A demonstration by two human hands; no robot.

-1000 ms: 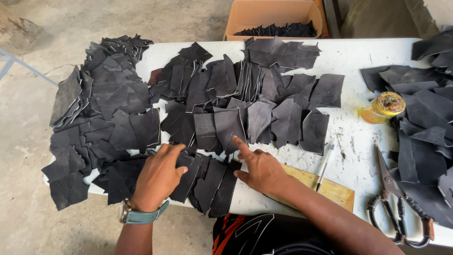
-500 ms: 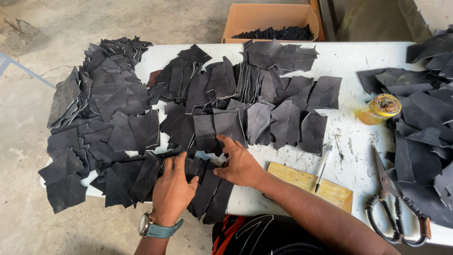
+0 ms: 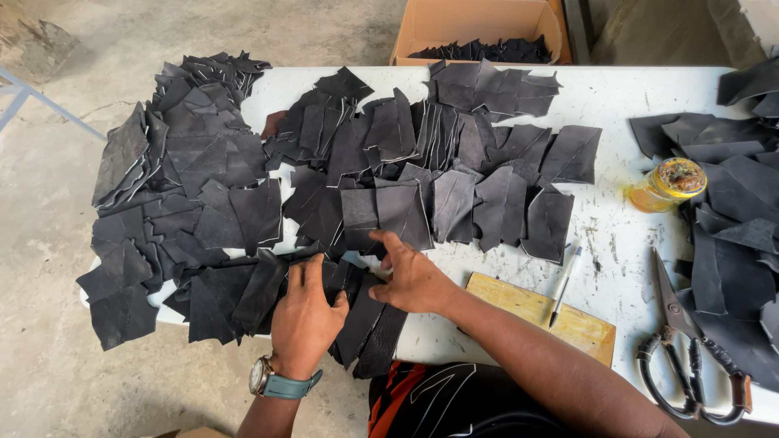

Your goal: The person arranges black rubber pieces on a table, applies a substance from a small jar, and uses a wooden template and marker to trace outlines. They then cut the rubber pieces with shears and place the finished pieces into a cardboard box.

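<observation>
Under the left hand (image 3: 304, 312), a fanned pile of dark grey cut leather pieces (image 3: 243, 296) is pressed flat at the white bench (image 3: 617, 97) edge, fingers spread, nothing gripped. Just beside it, the right hand (image 3: 410, 276) is laid open on the same pieces, index finger extended. Right of that hand, a flat tan board (image 3: 540, 312) is seen.

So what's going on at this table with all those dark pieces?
A person is sorting cut pieces of dark leather spread in overlapping rows over a white table. The left hand presses flat on a fanned bunch at the near edge, and the right hand touches the pieces just beside it. Scissors, a pen, a wooden board and a small jar lie to the right, untouched.
</observation>
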